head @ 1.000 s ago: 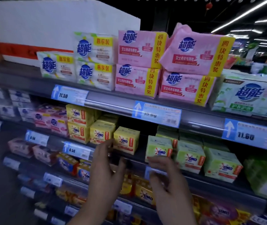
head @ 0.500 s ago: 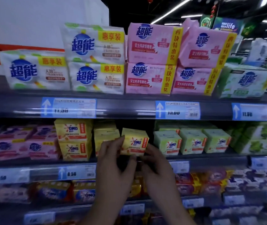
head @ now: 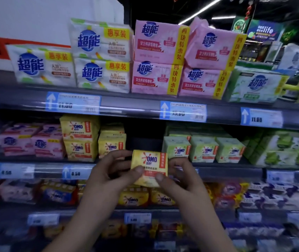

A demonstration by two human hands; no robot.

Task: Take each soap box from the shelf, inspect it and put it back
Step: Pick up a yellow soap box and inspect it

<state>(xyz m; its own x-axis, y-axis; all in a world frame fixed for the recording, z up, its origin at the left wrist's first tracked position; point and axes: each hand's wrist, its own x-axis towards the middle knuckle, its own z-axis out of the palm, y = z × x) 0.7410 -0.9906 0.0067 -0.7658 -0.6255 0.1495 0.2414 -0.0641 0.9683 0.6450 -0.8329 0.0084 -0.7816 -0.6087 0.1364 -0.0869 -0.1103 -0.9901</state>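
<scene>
Yellow OMO soap box (head: 149, 167) is at frame centre, off the shelf, upright, front face to camera, overlapping the middle shelf's price rail (head: 36, 171).

Left hand (head: 108, 177) grips its left edge, thumb on the front face, fingers curled behind. Right hand (head: 183, 180) pinches the lower right corner, thumb in front, fingers behind. Both are clamped on the box.

Just above the box's top edge is a dark gap (head: 143, 139) in the row. The yellow OMO stack (head: 111, 145) bounds it on the left and the green OMO boxes (head: 176, 149) on the right. The upper shelf rail (head: 126, 108) caps it overhead.

The upper shelf carries white multi-packs (head: 101, 73) and pink multi-packs (head: 158, 79). The lower shelf under the hands holds yellow OMO packs (head: 133, 199), blurred. Upper right of frame shows the store aisle with ceiling strip lights (head: 205, 13).
</scene>
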